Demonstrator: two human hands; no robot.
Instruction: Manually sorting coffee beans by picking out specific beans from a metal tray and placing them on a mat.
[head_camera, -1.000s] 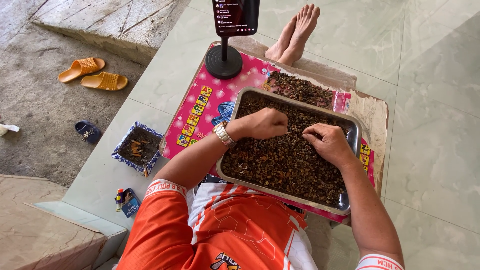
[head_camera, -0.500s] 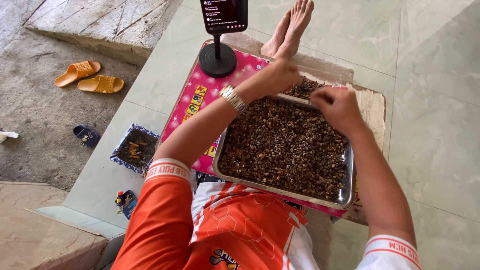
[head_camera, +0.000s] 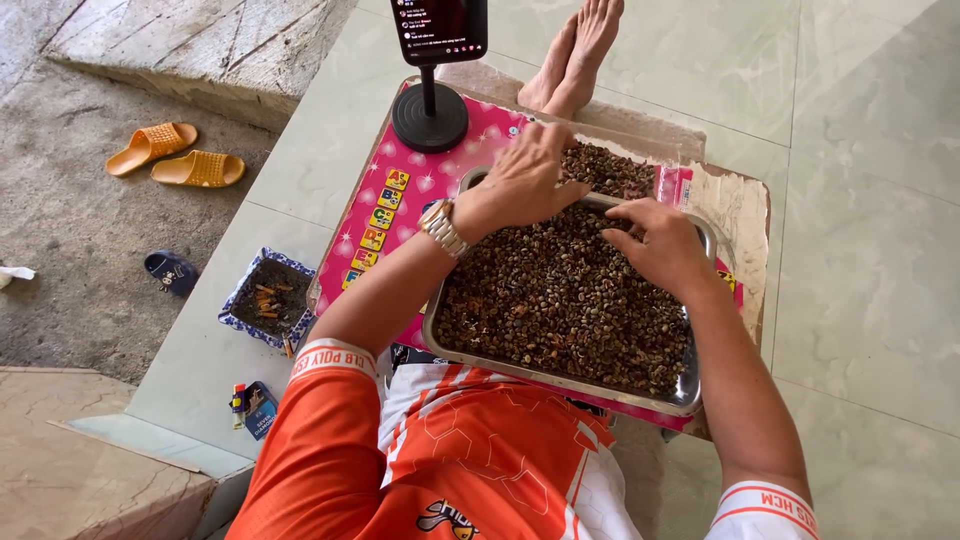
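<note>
Both hands — left, right — over beans in metal tray.

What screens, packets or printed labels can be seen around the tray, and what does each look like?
Phone screen: upright on a round black stand at the board's far left corner; dark, with small light lines.
Pink printed sheet: under the metal tray; bright pink with a row of small coloured squares.
Small packet: on the floor tile by the person's left knee; blue, with a lighter beside it.
Clear bag: beyond the tray, pink-edged, holding dark seeds.
</note>
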